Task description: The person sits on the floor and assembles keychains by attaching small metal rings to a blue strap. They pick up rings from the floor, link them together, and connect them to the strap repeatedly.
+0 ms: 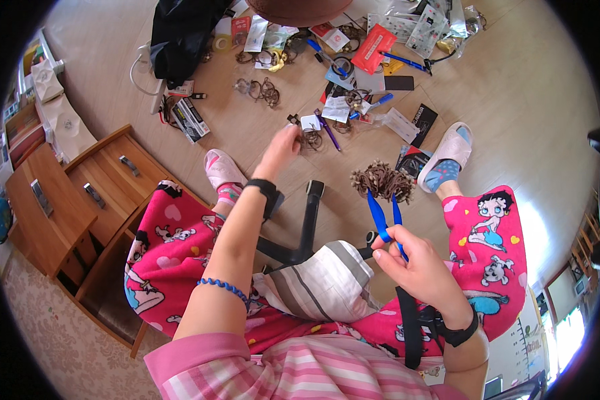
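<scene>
My right hand (410, 263) is closed round a blue ribbon (378, 215). From the ribbon's upper end hangs a thick bunch of brown elastic hair ties (383, 183), held above the floor. My left hand (282, 147) reaches forward and down to the floor, its fingers drawn together. A small dark piece (293, 119) shows at its fingertips, too small to name. Just right of these fingers lie loose brown hair ties (311, 139), a white card (310, 123) and a purple pen (329, 132).
More brown loops (267, 92), a red packet (375, 49), blue pens (405, 61) and a black card (424, 125) litter the floor. A black bag (183, 40) lies at the back left. Open wooden drawers (107, 173) stand left; a chair base (307, 230) is between my legs.
</scene>
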The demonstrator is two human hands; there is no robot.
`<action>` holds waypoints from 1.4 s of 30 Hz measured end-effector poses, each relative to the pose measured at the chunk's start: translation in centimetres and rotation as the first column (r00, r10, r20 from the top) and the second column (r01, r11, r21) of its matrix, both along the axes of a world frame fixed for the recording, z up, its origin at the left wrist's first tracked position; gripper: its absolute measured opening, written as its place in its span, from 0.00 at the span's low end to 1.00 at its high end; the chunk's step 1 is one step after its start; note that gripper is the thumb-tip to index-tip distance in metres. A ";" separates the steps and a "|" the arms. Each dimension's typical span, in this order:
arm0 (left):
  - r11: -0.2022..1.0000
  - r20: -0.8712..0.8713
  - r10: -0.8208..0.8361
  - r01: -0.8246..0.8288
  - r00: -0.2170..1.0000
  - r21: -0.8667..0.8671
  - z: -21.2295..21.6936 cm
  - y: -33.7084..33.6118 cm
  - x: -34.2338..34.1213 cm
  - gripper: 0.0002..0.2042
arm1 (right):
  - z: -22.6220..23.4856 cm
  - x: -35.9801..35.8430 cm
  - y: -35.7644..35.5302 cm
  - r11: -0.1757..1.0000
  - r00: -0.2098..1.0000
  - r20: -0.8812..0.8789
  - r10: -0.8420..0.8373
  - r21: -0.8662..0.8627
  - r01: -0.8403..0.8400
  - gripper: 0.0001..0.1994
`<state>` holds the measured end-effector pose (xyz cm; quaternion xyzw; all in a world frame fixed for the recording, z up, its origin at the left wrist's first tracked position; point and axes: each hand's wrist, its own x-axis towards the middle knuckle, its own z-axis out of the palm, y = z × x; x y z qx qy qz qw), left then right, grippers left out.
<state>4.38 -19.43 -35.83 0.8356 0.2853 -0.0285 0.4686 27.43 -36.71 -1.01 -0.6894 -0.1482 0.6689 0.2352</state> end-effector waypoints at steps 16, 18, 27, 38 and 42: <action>0.915 -0.081 0.395 -0.384 0.915 0.122 -2.2 -5.4 2.2 0.13 | 0.1 0.0 0.1 0.999 0.999 -0.017 0.029 0.023 -0.028 0.08; 0.913 -0.091 0.408 -0.404 0.908 0.063 -1.2 -6.3 0.7 0.13 | -0.1 -0.2 0.0 0.999 1.000 -0.006 0.031 0.016 -0.031 0.09; 0.885 -0.050 0.461 -0.463 0.886 -0.048 -1.5 -8.2 1.4 0.13 | -0.1 -0.3 0.0 1.000 0.999 -0.035 0.031 -0.002 -0.031 0.07; 0.959 -0.150 0.227 -0.194 0.962 0.206 -1.3 -8.1 4.9 0.12 | -0.1 -0.4 -0.1 1.000 0.998 -0.064 0.020 0.008 -0.020 0.08; 0.959 -0.284 0.124 -0.042 0.951 0.281 -2.7 -7.5 5.1 0.13 | -0.1 -0.4 -0.1 1.000 0.998 -0.061 0.010 -0.001 -0.010 0.08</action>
